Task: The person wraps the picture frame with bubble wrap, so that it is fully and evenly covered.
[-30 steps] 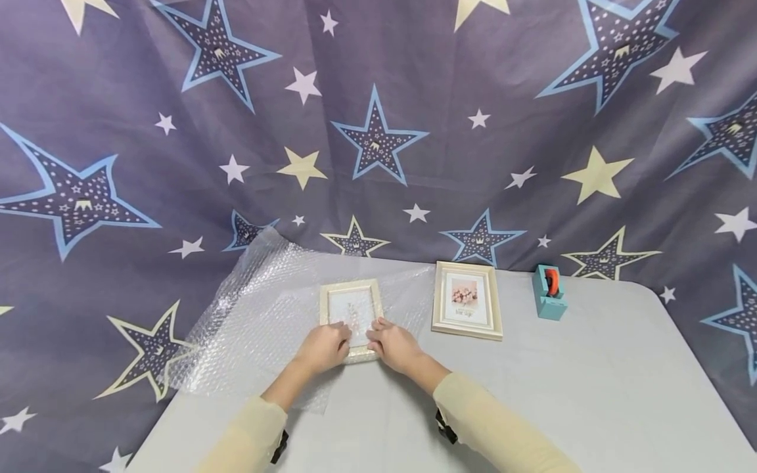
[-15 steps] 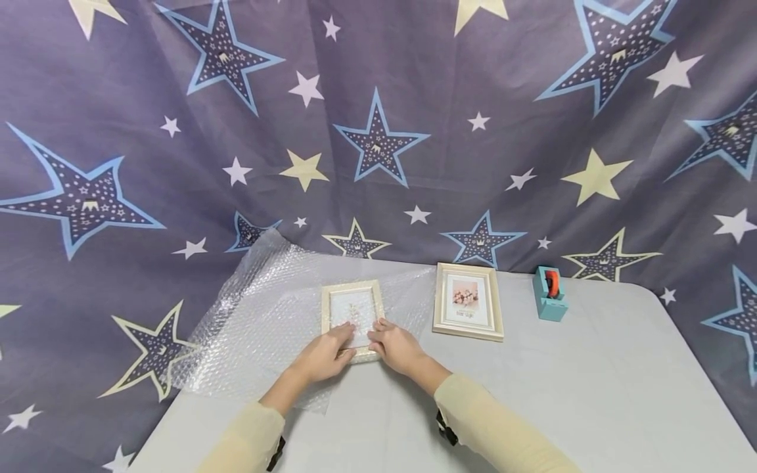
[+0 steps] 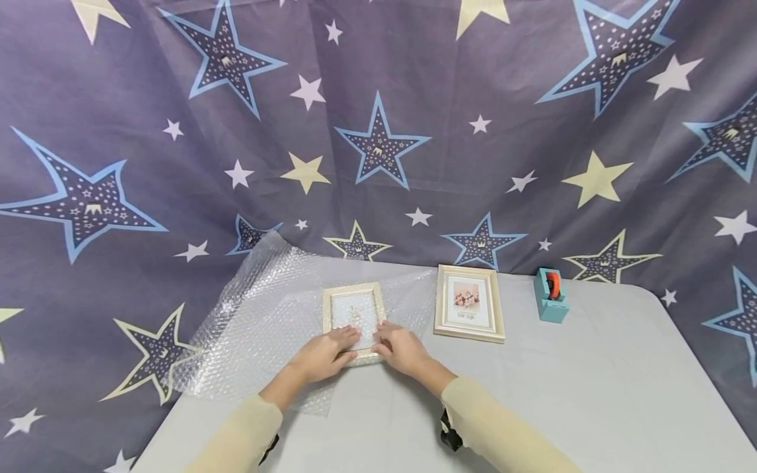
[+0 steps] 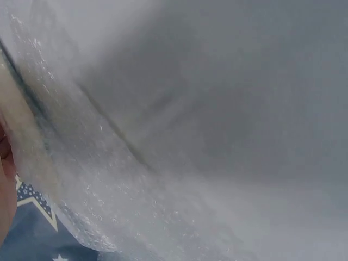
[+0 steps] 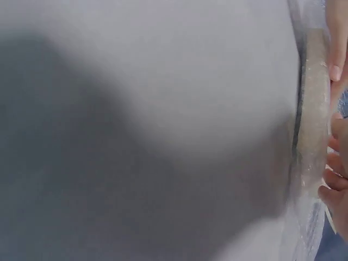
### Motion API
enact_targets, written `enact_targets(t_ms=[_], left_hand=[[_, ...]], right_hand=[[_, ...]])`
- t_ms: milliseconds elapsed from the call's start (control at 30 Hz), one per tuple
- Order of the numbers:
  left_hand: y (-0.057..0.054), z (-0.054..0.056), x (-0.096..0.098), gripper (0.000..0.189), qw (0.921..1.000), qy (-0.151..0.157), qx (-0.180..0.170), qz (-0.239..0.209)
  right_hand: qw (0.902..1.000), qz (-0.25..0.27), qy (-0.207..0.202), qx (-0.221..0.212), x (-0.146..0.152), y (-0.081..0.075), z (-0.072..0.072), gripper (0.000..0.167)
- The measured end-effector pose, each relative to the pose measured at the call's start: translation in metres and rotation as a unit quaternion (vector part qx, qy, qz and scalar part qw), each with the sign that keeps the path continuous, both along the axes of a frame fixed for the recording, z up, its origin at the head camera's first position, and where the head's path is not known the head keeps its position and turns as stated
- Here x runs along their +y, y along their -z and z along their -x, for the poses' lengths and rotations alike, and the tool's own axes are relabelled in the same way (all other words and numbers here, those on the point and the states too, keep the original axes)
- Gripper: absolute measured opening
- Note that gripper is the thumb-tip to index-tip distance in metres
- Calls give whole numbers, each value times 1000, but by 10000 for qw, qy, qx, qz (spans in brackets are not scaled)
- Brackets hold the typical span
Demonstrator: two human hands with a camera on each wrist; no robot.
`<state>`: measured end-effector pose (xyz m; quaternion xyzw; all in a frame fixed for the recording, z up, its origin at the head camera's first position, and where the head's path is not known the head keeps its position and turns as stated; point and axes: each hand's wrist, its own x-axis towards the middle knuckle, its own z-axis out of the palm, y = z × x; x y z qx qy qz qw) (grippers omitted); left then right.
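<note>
In the head view a cream picture frame (image 3: pixel 354 289) with a sprig print lies flat, with clear bubble wrap (image 3: pixel 254 348) folded over it. My left hand (image 3: pixel 322 355) lies across the frame's lower left part, fingers stretched over the print and thumb at the lower edge. At the lower right corner my right hand (image 3: pixel 403 348) holds the film with bent fingers and thumb. The right wrist view shows the frame's wrapped edge (image 5: pixel 314 109) with right-hand fingers (image 5: pixel 335 163) bunched against it. Only a sliver of the left hand (image 4: pixel 6 190) shows in the left wrist view.
A second cream picture frame (image 3: pixel 499 322) with a pink flower print lies to the right. Beyond it stands a teal tape dispenser (image 3: pixel 552 311) with an orange roll. Loose wrap spreads left past the edge of the white table (image 3: pixel 591 394). A star-patterned curtain (image 3: pixel 426 98) hangs behind.
My left hand's fingers have straightened from a curled pinch and now lie flat over the frame. The right hand stays at the same corner. The view has shifted slightly.
</note>
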<state>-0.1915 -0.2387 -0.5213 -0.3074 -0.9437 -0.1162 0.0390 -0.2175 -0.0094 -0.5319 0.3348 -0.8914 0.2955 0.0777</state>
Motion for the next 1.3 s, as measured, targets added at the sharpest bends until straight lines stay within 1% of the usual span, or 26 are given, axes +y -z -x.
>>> enact_targets(t_ms=[67,100,167,200,233,267,333,400,433,467,500,567,600,733,800,900,933,1000,1033,1100,1133,1167,1200,1233,1300], left_hand=[[-1,0,-1,46,10000,40,-15,56],[-1,0,-1,46,10000,71,-3,59],[-1,1,-2,46,9999,88,20,88],[-1,1,-3,46,9999,94,35,88],[-2,1,-4,46,9999,111,63,87],[-2,1,-4,45,9999,113,82,96],[-2,0,-6,45,9999,100,77,82],[-3,0,-8,45,9999,97,79,74],[-3,0,-8,45,9999,93,79,74],[-3,-1,-9,45,9999,73,64,84],[-3,-1,-9,45,9999,67,68,82],[-2,-2,-9,45,9999,57,83,76],[-2,-2,-9,45,10000,43,64,58],[0,0,-7,45,10000,62,-17,-58],[0,1,-5,45,9999,98,-35,-138],[0,3,-3,43,9996,148,-25,-246],[0,3,-2,43,9995,162,-24,-273],[0,3,-2,43,9994,174,-44,-295],[0,3,-1,43,9994,169,-66,-294],[1,2,-1,44,9994,119,-126,-292],[1,2,-1,44,9994,86,-151,-299],[1,2,-1,45,9994,45,-181,-304],[2,2,0,45,9993,-2,-201,-313],[2,2,-1,45,9992,-49,-222,-327],[2,2,-1,46,9989,-132,-260,-354]], right_hand=[[9988,419,234,-40,6,-2,1,24],[9971,627,414,-111,9,-2,2,25],[9905,988,936,-211,19,-5,6,27],[9841,1236,1224,-351,25,-6,8,27],[9755,1483,1541,-517,31,-9,11,27],[9644,1754,1830,-748,37,-11,14,27],[9370,2242,2360,-1264,49,-16,21,28],[9077,2657,2703,-1803,61,-21,28,30],[8944,2767,2832,-2083,66,-24,32,32],[8839,2826,2914,-2324,71,-25,36,33],[8753,2844,2963,-2552,75,-26,40,35],[8539,3082,2899,-3029,81,-27,46,39],[8412,3234,2824,-3287,82,-28,48,41],[8004,3747,2417,-4007,86,-30,54,46],[7868,3821,2293,-4271,87,-33,56,49],[7635,4005,2204,-4561,87,-34,57,52],[7574,4044,2219,-4621,87,-34,58,52],[7532,4062,2285,-4643,86,-34,58,53],[7523,4064,2334,-4630,86,-33,58,52],[7569,4001,2441,-4555,86,-33,58,52],[7609,3944,2486,-4513,85,-33,58,52],[7618,3932,2521,-4488,85,-33,58,52],[7614,3950,2506,-4487,85,-33,58,52],[7574,4013,2487,-4511,84,-34,58,52],[7526,4095,2413,-4557,82,-36,58,51]])
